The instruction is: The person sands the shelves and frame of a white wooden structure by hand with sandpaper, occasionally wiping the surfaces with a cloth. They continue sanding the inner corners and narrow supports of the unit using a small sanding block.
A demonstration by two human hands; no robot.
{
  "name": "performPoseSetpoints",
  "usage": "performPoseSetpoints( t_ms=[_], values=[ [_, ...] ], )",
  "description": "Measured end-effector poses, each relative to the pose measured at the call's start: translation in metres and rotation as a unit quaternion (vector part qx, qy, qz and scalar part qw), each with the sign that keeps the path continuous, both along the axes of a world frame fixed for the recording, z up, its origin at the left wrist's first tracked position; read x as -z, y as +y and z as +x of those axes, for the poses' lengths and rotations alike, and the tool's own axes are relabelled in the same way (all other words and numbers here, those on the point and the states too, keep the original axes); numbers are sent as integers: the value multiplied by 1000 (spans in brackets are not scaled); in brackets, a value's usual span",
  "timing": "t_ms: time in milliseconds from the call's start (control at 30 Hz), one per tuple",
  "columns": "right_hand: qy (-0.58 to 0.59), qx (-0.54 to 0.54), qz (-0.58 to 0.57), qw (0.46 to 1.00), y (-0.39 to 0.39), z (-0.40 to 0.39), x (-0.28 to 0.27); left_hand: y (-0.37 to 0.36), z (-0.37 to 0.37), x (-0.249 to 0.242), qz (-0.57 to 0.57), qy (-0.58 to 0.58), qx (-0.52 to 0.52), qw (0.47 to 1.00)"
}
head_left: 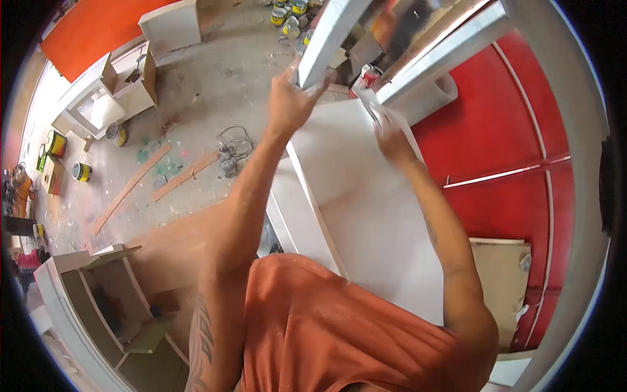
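My left hand (292, 101) is wrapped around a pale grey-white post (330, 42) near its lower end. On the right, my right hand (393, 137) is closed on a thin pale folded sheet (371, 101), blurred by motion; its material cannot be made out. That hand is over the far right part of a large white panel (379, 215), close to its edge. The panel stretches from my body to both hands. A narrow white ledge (313, 202) runs along its left side.
Red panels (490, 124) stand at the right behind a grey frame (568, 98). Paint cans (290, 26) cluster at the back. Wooden strips (134, 186) and a corded tool (230, 153) lie on the stained floor. White cabinets (98, 95) stand left, an open cabinet (111, 307) lower left.
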State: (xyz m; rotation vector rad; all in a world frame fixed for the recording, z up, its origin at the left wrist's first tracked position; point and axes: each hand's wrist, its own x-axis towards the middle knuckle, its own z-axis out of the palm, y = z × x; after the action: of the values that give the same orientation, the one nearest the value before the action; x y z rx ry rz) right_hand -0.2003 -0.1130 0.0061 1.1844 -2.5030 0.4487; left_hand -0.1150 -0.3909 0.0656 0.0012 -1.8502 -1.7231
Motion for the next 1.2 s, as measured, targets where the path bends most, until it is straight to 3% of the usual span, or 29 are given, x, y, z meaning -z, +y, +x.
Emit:
performPoseSetpoints(
  t_ms=[67,200,433,467,500,567,667,700,767,833,900,1000,1067,1100,1133,1167,1200],
  values=[
    [93,-1,32,995,1,0,2,7,-1,4,-29,65,-88,994],
    [-71,-13,-13,997,-35,-40,-5,3,10,-4,-2,-48,-23,999],
    [51,17,65,996,6,-19,9,6,4,-1,-31,39,-73,996],
    [46,3,12,999,-4,-43,20,7,4,2,-34,21,-70,997],
    [-40,14,43,998,-20,-54,12,6,3,4,-38,2,-67,997],
    [-49,-11,69,996,-32,-57,1,6,9,1,-19,-25,-42,999],
    [-61,19,-1,998,-3,-18,5,4,4,4,-30,58,-57,996],
    [-53,16,-5,998,-1,-11,1,4,3,3,-28,22,-43,998],
    [-26,-36,6,999,5,-3,-5,6,3,-3,-16,87,-57,994],
    [5,43,15,999,-9,-28,11,5,3,0,-16,57,-56,997],
    [-37,-33,-61,997,-36,-56,5,7,3,3,-21,33,-52,998],
    [-44,31,-26,998,-41,-52,3,6,0,6,-9,60,-63,996],
    [-25,-22,-52,998,-42,-52,15,4,0,4,-24,47,-60,997],
    [37,13,19,999,-47,-55,26,6,2,3,-32,25,-69,997],
    [-13,44,131,990,-61,-21,-2,8,13,-12,-9,-19,-61,998],
    [-128,21,53,990,-76,9,-8,10,13,-7,-14,-16,-48,999],
    [-116,-2,106,988,-92,35,-15,7,8,1,-19,10,-54,998]
  ],
)
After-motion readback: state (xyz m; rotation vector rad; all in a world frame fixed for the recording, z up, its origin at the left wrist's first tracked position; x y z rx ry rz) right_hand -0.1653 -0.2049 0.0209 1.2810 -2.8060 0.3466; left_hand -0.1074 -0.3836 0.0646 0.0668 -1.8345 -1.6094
